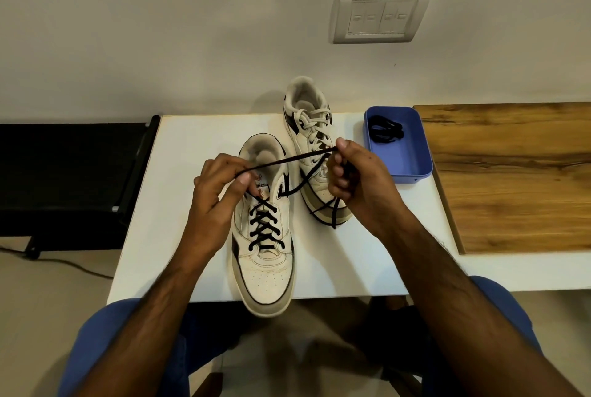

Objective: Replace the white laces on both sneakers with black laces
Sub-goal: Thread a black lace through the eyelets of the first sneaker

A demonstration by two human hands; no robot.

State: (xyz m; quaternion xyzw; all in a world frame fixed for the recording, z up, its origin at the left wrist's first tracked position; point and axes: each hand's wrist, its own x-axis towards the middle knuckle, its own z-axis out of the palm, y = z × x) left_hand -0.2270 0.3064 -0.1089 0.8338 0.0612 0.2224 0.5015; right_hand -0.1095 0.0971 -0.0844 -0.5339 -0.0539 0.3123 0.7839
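The near shoe (263,236) sits at the table's (351,268) front edge, toe at 6 o'clock, its lower eyelets already crossed with the black lace (287,159). The left hand (220,185) pinches one end of that lace between thumb and fingers, above the tongue. The right hand (355,179) has its fingers curled round the other end, over the far shoe's (315,153) toe. The lace runs taut between the two grips, rising toward 2 o'clock, and a slack run drops from the right grip across the far shoe.

This looks like evening out the ends before the last eyelets or a knot. To do it well, I would pull both ends with equal tension, keep the crossings flat, and lift the slack clear of the far shoe so it does not snag.

The far shoe, at 1 o'clock from the near one, still carries its white lace (315,123). A second black lace (385,128) lies coiled in the blue tray (412,166) at 3 o'clock from it, well apart from both grips.
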